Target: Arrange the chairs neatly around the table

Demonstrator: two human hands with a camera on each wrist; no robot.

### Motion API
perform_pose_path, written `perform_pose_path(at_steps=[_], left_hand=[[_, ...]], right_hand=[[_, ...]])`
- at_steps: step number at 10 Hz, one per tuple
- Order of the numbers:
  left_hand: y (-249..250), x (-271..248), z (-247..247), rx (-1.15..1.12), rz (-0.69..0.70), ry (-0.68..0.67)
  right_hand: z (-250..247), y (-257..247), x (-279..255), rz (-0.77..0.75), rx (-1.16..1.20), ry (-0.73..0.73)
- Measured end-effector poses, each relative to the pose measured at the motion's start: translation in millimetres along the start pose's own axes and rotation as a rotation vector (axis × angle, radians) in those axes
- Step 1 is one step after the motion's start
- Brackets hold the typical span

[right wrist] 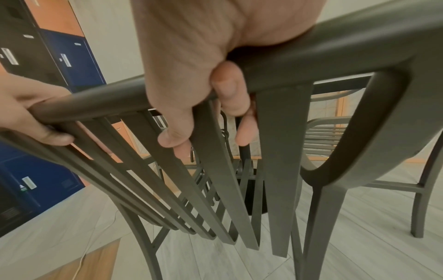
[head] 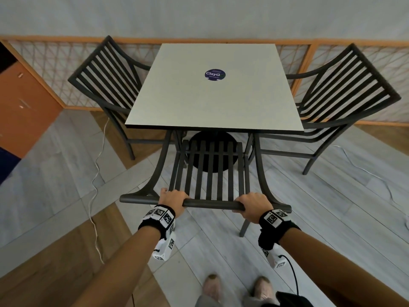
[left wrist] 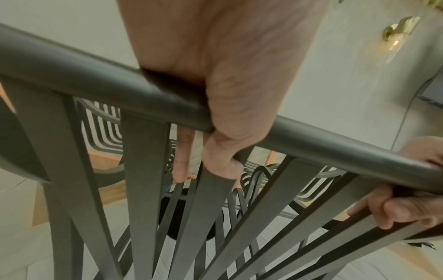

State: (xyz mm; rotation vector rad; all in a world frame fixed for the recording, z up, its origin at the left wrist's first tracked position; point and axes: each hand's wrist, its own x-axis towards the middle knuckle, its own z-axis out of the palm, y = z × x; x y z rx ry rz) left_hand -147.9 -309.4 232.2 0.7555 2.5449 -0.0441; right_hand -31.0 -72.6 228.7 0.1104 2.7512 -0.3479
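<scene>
A person's left hand (head: 171, 200) and right hand (head: 254, 206), each curled tight around the near chair's top rail (head: 212, 203), which runs crosswise between them, face the table (head: 212, 103) straight ahead, seat partly tucked beneath it.

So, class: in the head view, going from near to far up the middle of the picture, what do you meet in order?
Shoes → the top rail of the near chair, gripped by the left hand and right hand → the chair's back slats → the table's black base → the table top → the round blue sticker → the wall.
</scene>
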Motion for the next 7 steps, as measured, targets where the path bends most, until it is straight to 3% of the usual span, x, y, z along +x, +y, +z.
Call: perform_pose_path(at_steps=[4, 7], left_hand=[[8.6, -8.0, -1.7, -0.057, -0.013, -0.026], [2.8, -30.4, -25.2, -0.365, 0.144, -0.052]], right_hand=[[-7.2, 0.8, -10.3, 0.030, -0.001, -0.033], [-53.4, -1.6, -30.5, -0.008, 0.126, 0.045]])
